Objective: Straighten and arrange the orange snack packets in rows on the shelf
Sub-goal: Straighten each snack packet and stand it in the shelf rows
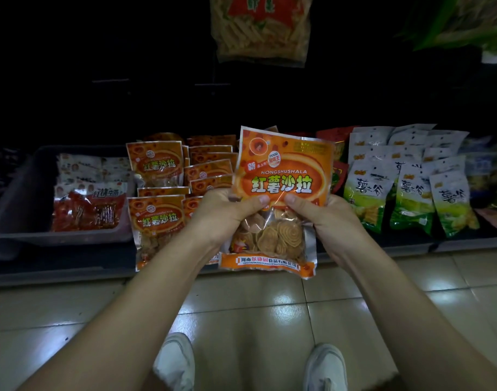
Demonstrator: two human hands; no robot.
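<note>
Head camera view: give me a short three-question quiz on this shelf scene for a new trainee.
1. True or false: the left hand and right hand both grip the held orange packet.
2. Which lies to the right of the shelved orange packets? A) green-and-white packets B) bottles C) cans
3. Fill in: the red packets lie in a grey ___.
Key: 1 true; 2 A; 3 tray.
</note>
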